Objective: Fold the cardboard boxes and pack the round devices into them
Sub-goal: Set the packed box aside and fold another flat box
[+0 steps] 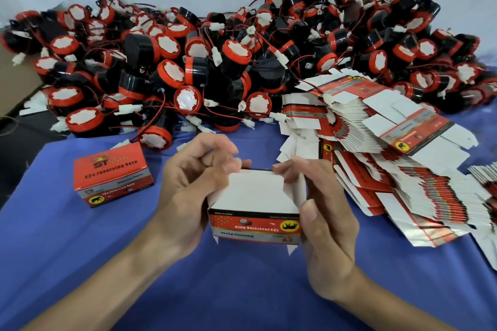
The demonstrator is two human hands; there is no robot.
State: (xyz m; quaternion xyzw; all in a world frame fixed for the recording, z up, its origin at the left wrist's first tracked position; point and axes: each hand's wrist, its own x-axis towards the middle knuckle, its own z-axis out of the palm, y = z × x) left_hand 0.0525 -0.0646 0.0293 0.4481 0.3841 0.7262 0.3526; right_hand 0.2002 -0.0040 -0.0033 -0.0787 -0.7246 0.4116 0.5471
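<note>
While left hand [185,191] and right hand [328,223] grip the red-and-white printed cardboard box [255,226] at frame centre, both pinch its white top flap [255,191].

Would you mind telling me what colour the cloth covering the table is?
The cloth is plain blue, seen best in the head view.

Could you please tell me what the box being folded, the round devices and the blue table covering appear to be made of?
The box: thin printed cardboard, glossy outside, matt white inside, creased flaps. The round devices: likely moulded plastic, shiny black bodies with red rims. The table covering: probably cloth, matt, draping at the left edge.
</note>
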